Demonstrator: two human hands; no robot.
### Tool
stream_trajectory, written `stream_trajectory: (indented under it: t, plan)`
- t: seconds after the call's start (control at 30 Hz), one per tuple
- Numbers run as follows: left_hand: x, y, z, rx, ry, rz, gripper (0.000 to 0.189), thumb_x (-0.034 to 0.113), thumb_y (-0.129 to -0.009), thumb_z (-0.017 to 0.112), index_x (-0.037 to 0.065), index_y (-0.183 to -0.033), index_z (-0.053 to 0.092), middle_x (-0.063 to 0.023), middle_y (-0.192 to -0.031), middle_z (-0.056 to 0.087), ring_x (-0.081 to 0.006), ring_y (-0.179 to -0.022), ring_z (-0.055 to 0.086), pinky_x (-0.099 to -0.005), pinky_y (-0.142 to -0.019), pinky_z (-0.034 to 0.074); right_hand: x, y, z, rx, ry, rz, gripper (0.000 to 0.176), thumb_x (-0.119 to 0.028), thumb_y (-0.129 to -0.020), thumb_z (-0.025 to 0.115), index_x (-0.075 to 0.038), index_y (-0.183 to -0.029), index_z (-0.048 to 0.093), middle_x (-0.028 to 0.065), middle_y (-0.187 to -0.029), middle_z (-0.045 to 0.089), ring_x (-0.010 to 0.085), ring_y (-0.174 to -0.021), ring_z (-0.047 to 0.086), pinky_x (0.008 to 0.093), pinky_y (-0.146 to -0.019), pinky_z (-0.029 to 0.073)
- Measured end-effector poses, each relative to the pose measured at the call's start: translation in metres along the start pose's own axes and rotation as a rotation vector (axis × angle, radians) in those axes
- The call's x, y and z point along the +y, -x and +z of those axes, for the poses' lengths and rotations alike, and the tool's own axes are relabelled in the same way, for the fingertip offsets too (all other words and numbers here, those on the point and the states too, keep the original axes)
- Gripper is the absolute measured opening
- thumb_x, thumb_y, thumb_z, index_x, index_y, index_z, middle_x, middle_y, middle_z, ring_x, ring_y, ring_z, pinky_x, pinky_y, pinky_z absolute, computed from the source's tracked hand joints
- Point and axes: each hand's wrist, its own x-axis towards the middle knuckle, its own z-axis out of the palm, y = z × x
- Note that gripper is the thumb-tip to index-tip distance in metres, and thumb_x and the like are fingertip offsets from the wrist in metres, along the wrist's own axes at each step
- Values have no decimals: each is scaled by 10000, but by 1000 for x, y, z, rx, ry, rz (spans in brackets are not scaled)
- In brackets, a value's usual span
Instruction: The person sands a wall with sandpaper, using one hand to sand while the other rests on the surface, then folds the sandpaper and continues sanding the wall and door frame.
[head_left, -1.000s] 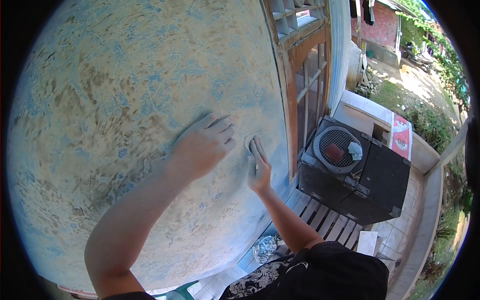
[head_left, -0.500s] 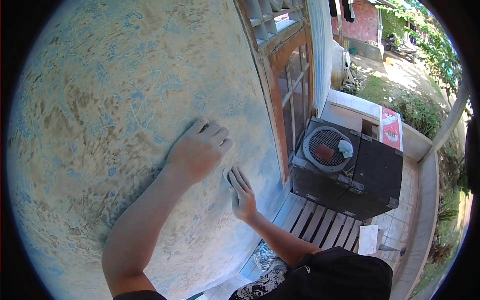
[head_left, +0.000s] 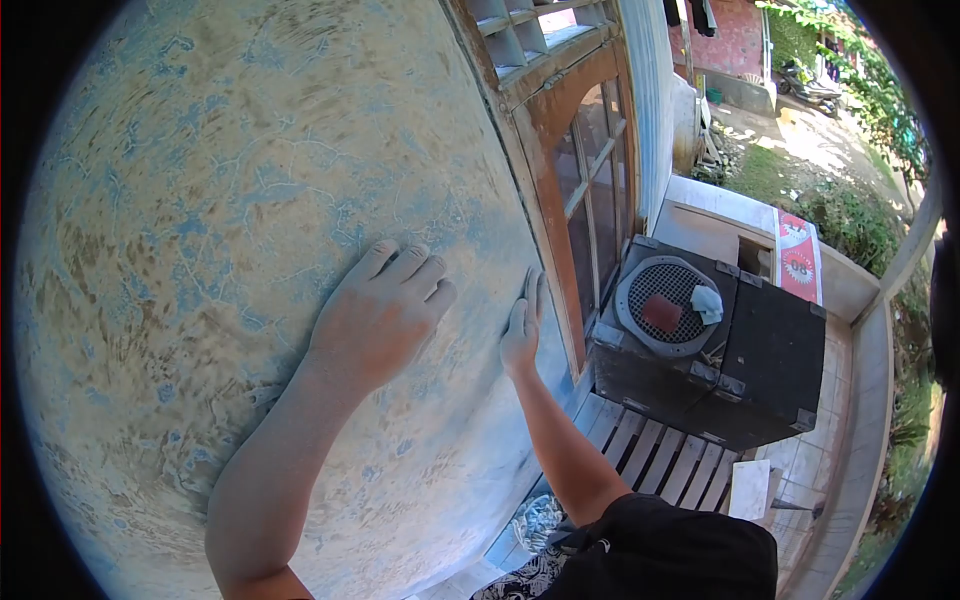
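Note:
My left hand (head_left: 375, 322) rests back-up on the patchy blue and beige wall (head_left: 250, 240), its fingers slightly bent and a little apart. Pale dust coats that hand and forearm. To its right, my right hand (head_left: 522, 335) lies against the wall near the wooden window frame (head_left: 553, 190), fingers stretched upward. Its palm faces the wall, and nothing can be made out under it. The space beneath the left palm is hidden too.
Right of the window, a black speaker box (head_left: 760, 350) stands by a slatted bench (head_left: 665, 460). On its round grille lie a reddish pad (head_left: 661, 313) and a pale cloth (head_left: 707, 304). A white tile (head_left: 749, 490) and low porch wall (head_left: 860, 400) are beyond.
My right hand has moved up and right across the wall, toward the window frame; the pale edge beside its fingers no longer shows. My left hand has shifted only slightly. The view has moved a little.

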Motion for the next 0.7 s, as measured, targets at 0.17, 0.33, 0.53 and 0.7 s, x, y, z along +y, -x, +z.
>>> stream_trajectory:
  t: [0.17,0.33,0.53,0.7]
  plan:
    - [2,-8,-2,-17,-23,-26,130,197,-965,658,131,-1046,736,-25,-1141,705,-193,-1232,623,-386,-1121,441,-48,16,7,21,19,76,539,-219,-1167,400,7,-1657,406,248,-1792,173,463,-1659,112,531,-1317,132]
    - [1,-10,0,-13,-26,-24,127,201,-961,664,133,-1043,733,-25,-1139,702,-195,-1240,618,-384,-1118,443,-40,27,-5,-97,59,-93,550,-255,-1183,362,13,-1664,382,238,-1785,211,463,-1656,119,536,-1319,127]
    - [3,-12,6,-17,-17,-29,224,215,-877,753,135,-1086,729,-43,-1159,673,-217,-1250,595,-423,-1132,424,2,-27,-5,210,-96,293,508,-198,-1187,339,13,-1639,434,237,-1771,261,463,-1652,149,509,-1322,132]
    - [6,-10,11,-30,4,-18,187,196,-881,742,133,-1056,727,-39,-1136,671,-218,-1232,600,-421,-1116,430,-84,21,10,-29,33,-99,493,-175,-1167,395,8,-1617,479,240,-1770,262,464,-1655,139,508,-1319,148]
